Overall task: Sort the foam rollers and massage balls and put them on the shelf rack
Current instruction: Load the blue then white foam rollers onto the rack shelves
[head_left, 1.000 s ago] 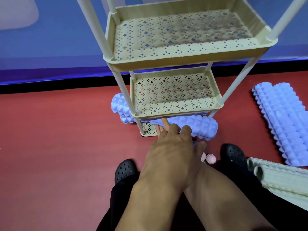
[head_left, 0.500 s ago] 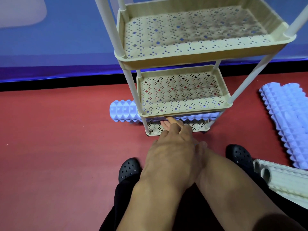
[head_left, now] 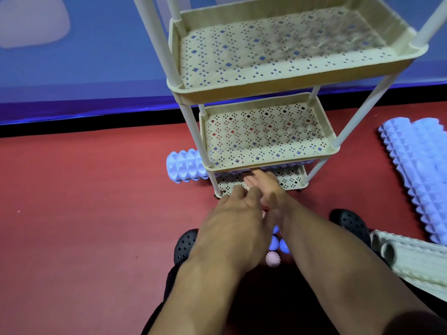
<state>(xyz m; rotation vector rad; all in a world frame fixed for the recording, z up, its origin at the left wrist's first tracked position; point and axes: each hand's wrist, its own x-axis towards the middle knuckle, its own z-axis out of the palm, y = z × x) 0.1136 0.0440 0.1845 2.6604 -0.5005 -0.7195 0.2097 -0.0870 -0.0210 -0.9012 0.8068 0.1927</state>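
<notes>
— Red floor (head_left: 84, 213) under you, blue wall behind. Where's the roller?

— My blue foam roller (head_left: 185, 166) lies across the bottom tier of the shelf rack (head_left: 273, 89), its left end sticking out past the post. 1 second ago it was still in front of the rack.

— And your hands?

— My right hand (head_left: 264, 187) has drawn back, fingers straight, over the tier's front edge. My left hand (head_left: 238, 218) is relaxed and holds nothing. 1 pink massage ball (head_left: 272, 259) now shows between my arms.
</notes>
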